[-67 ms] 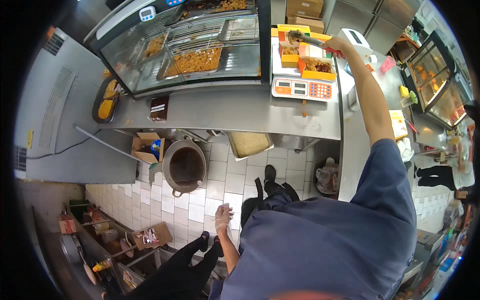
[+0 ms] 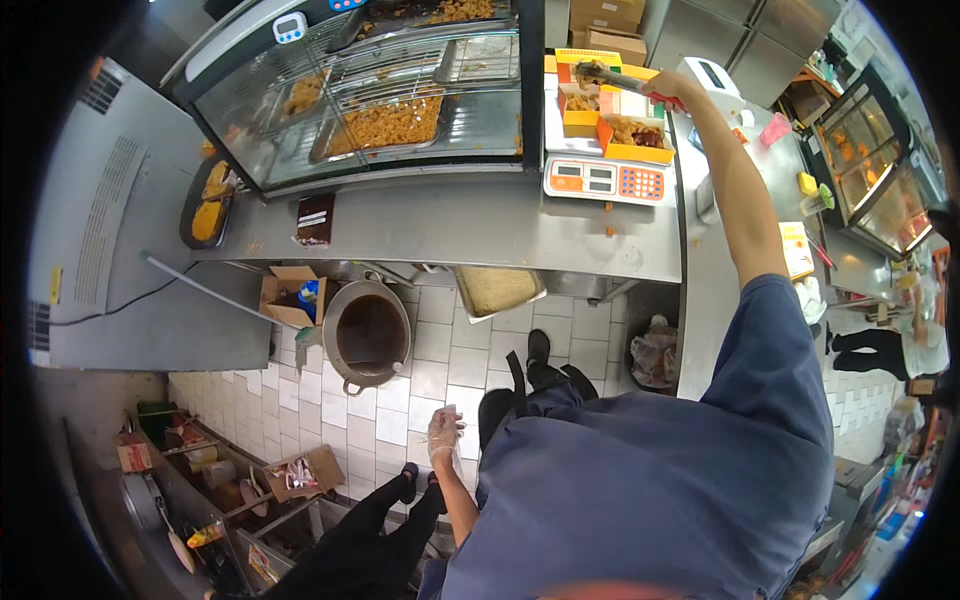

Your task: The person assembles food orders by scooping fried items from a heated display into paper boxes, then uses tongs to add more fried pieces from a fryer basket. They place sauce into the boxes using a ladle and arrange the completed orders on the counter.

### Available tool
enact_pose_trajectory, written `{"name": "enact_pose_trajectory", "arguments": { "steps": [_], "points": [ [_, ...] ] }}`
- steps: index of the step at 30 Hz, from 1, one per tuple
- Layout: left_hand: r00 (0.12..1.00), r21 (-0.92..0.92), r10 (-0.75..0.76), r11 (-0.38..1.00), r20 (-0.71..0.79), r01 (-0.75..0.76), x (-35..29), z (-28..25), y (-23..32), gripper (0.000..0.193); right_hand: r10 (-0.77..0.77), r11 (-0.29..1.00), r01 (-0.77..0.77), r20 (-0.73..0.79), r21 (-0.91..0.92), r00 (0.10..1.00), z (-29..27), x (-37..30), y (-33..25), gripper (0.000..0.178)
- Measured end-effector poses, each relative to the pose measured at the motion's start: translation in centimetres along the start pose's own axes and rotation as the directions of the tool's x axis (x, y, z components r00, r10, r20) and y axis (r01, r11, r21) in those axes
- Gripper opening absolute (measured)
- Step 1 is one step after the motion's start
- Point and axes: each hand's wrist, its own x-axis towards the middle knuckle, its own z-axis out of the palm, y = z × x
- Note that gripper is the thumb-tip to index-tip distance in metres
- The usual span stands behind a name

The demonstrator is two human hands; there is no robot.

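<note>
My right hand (image 2: 672, 90) is stretched far forward over the counter, closed round the red handles of a pair of metal tongs (image 2: 620, 80). The tongs' tips are over a yellow-and-orange open box (image 2: 597, 57) at the back of a group of boxes. Beside and in front of it, another box (image 2: 578, 127) and a nearer box (image 2: 640, 153) hold fried pieces. These boxes rest on a white digital scale (image 2: 605, 180) with orange buttons. Low by my side hangs my left hand (image 2: 445, 433) in a clear plastic glove, fingers loosely bent, with nothing visible in it.
A glass display case (image 2: 365, 150) with trays of fried food stands left of the scale. Under the steel counter (image 2: 440, 235) are a large pot (image 2: 368, 335) of dark liquid and a tray (image 2: 500, 290) of pale crumbs. Another person's legs (image 2: 375, 530) are close on my left.
</note>
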Motion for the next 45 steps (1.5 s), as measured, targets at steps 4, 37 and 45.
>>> {"name": "enact_pose_trajectory", "arguments": {
  "steps": [4,37,45],
  "points": [
    [1.000,0.080,0.028,0.996,-0.010,-0.027,5.2,-0.8,5.0,0.036,-0.138,0.870,0.055,-0.136,-0.490,0.981,1.2,4.2,-6.3,0.035],
    [0.966,0.270,0.110,0.947,0.234,-0.173,32.8,-11.2,16.5,0.035,0.019,0.633,-0.201,-0.244,-0.748,0.970,7.9,4.8,-17.7,0.043],
    [0.928,0.281,0.221,0.909,0.300,-0.308,32.0,-7.5,17.9,0.038,-0.009,0.589,-0.164,-0.210,-0.791,0.978,5.8,4.8,-17.9,0.048]
  ]
}}
